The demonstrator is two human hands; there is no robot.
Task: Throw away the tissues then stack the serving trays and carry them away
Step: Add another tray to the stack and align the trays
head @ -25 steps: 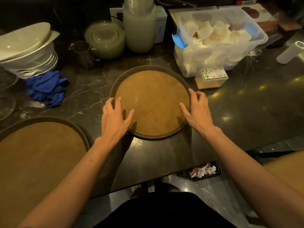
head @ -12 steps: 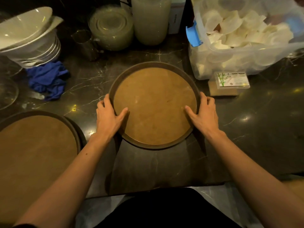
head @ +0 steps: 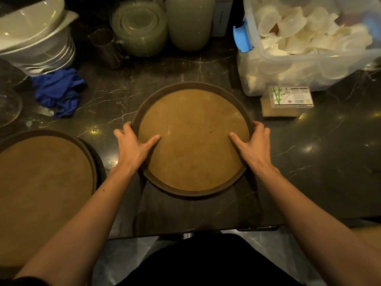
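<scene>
Second tray (head: 41,193) cut off at left edge.

One printed item noted: a small box (head: 291,96) on the counter (head: 329,141), just in front of the clear bin (head: 305,65). Its label carries green bamboo artwork at the left, with lines of small print and what looks like a barcode at the right. None of the characters can be read. No other markings legible.

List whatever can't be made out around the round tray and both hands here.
All in the head view:
- Left hand and right hand fingertips: curled under the round tray, so the grip is hidden.
- Large tray: cut off by the left edge.
- Small box label: too small to read.
</scene>
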